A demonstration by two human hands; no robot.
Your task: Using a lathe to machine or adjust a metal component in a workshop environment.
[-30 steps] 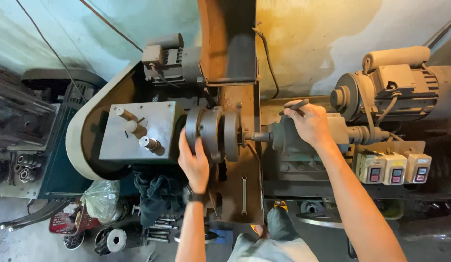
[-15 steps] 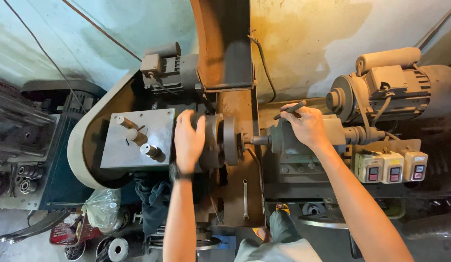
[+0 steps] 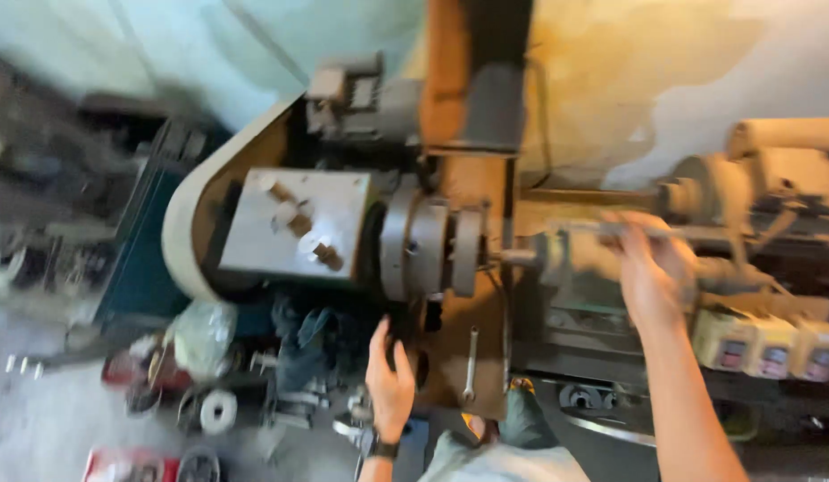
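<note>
Blur smears the whole head view, so we read shapes more than detail. Our left hand (image 3: 392,379) hangs below the lathe chuck (image 3: 430,247), apart from it, with the fingers (image 3: 376,335) curled loosely around something dark that we cannot make out; whether they truly grip it, we cannot tell. Our right hand (image 3: 651,268) sits on the grey tailstock body (image 3: 580,268), fingers bent over a thin bar (image 3: 629,230) along its top, but motion blur hides whether they clamp it. The chuck itself stands mid-frame, just right of the grey headstock box (image 3: 294,223) with its stubby levers. A spanner (image 3: 469,361) lies on the brown surface (image 3: 472,192) below the chuck. At the right edge we see three small cream switch boxes (image 3: 767,344) in a row, each with a dark and reddish button patch, too blurred to read. The motor (image 3: 776,170) behind them is cut off by the frame. Bottom left, a red flat package (image 3: 124,464) is cropped by the edge.
</note>
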